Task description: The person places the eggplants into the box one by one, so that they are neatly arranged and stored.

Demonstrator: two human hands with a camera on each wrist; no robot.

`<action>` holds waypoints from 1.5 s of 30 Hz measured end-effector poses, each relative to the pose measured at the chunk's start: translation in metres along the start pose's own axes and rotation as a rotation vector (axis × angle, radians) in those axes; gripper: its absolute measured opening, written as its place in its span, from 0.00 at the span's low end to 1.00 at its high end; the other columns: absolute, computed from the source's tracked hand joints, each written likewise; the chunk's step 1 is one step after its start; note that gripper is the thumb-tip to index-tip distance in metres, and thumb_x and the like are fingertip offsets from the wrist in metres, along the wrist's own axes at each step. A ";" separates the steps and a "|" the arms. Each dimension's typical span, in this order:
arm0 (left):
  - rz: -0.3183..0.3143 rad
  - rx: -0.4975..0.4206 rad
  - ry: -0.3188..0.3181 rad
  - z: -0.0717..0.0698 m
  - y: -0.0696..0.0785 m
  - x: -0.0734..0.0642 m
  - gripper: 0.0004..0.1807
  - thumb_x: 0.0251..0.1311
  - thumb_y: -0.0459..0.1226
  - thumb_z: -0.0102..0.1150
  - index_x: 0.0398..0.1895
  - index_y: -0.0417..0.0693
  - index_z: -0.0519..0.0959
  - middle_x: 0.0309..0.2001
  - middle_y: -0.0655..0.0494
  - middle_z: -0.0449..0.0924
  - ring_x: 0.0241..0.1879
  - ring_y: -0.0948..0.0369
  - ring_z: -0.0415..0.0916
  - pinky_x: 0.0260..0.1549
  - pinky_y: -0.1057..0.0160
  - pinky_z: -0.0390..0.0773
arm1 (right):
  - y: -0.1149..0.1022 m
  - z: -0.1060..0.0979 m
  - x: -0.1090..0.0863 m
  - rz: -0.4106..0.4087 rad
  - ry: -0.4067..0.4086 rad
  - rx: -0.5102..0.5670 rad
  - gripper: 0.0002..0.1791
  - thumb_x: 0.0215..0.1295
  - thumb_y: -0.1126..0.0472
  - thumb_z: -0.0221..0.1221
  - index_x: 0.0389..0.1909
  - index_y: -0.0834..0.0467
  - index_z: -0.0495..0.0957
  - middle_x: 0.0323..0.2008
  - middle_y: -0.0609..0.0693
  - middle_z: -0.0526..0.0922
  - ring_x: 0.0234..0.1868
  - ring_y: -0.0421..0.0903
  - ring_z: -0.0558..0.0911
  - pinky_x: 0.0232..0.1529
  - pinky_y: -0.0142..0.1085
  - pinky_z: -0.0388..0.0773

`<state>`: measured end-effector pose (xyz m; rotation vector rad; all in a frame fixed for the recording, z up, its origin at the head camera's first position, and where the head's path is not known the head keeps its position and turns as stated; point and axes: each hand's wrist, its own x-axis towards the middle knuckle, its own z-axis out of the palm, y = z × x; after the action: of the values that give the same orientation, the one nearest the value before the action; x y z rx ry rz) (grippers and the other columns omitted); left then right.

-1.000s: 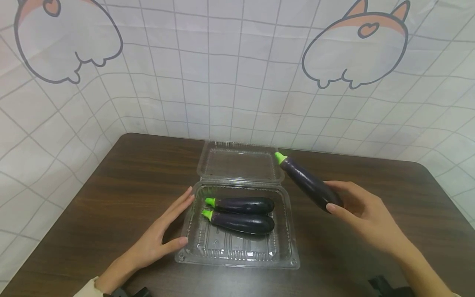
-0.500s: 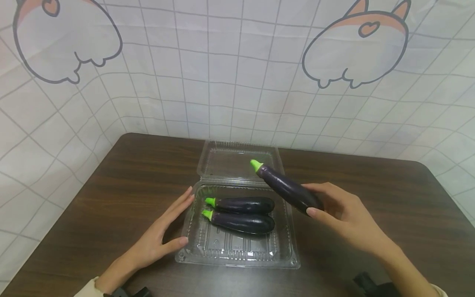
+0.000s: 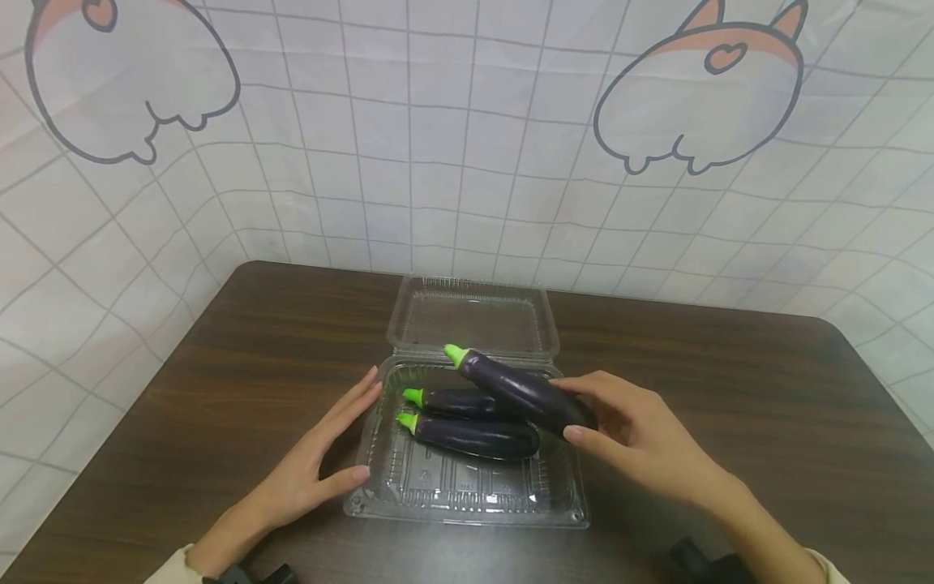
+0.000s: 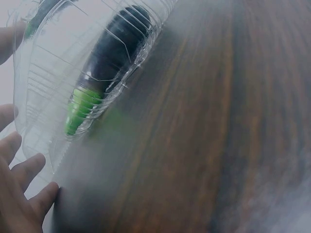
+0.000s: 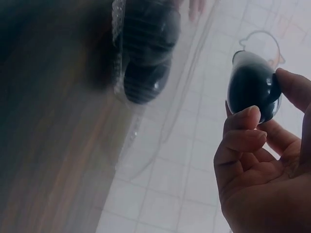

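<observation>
My right hand [image 3: 642,438] grips a dark purple eggplant [image 3: 521,393] by its thick end, thumb on the near side and fingers behind. Its green stem points up and left, over the back of a clear plastic clamshell box [image 3: 467,515]. Two more eggplants lie side by side inside, stems to the left: the near eggplant [image 3: 474,438] shows fully, while the far eggplant [image 3: 456,402] is partly covered by the held one. Spread fingers of my left hand [image 3: 306,466] rest at the box's left rim. The right wrist view shows the held eggplant [image 5: 252,87] end-on between thumb and fingers.
The box's clear lid [image 3: 474,324] lies folded back behind it on the dark wooden table [image 3: 241,389]. Behind the table hangs a white grid-patterned cloth [image 3: 438,162] with cartoon animal drawings.
My right hand has carried the eggplant leftward and a little lower, from right of the box to over it. My left hand and the two eggplants in the box have stayed in place.
</observation>
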<state>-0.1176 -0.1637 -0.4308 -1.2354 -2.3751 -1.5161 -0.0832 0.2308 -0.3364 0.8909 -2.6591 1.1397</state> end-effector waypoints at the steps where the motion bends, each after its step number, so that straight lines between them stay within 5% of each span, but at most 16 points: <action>1: 0.002 -0.001 0.000 0.000 0.000 0.000 0.42 0.57 0.38 0.61 0.74 0.41 0.53 0.75 0.43 0.42 0.73 0.47 0.40 0.52 0.25 0.48 | 0.000 0.002 0.001 -0.010 -0.006 0.002 0.26 0.60 0.62 0.65 0.60 0.47 0.73 0.39 0.40 0.76 0.20 0.36 0.67 0.20 0.28 0.66; 12: 0.006 -0.013 -0.004 0.001 -0.002 0.000 0.43 0.57 0.37 0.61 0.74 0.41 0.53 0.75 0.43 0.41 0.73 0.46 0.40 0.52 0.25 0.47 | -0.004 0.018 0.008 -0.069 -0.063 -0.008 0.25 0.62 0.57 0.64 0.60 0.47 0.73 0.36 0.38 0.75 0.19 0.33 0.67 0.20 0.27 0.67; 26: 0.014 -0.032 -0.014 0.001 -0.002 0.001 0.42 0.58 0.39 0.60 0.74 0.40 0.52 0.75 0.43 0.40 0.73 0.46 0.39 0.52 0.24 0.46 | -0.008 0.034 0.010 -0.123 -0.139 0.065 0.24 0.63 0.58 0.63 0.61 0.52 0.74 0.48 0.43 0.78 0.20 0.31 0.66 0.17 0.26 0.68; 45: 0.005 -0.015 -0.012 0.001 -0.003 0.000 0.42 0.59 0.40 0.59 0.74 0.41 0.52 0.75 0.43 0.40 0.73 0.47 0.39 0.51 0.23 0.47 | -0.013 0.047 0.013 -0.137 -0.238 -0.035 0.24 0.64 0.48 0.61 0.59 0.51 0.76 0.47 0.38 0.76 0.19 0.29 0.64 0.20 0.24 0.68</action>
<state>-0.1190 -0.1635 -0.4331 -1.2561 -2.3708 -1.5317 -0.0809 0.1855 -0.3576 1.2528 -2.7366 1.0108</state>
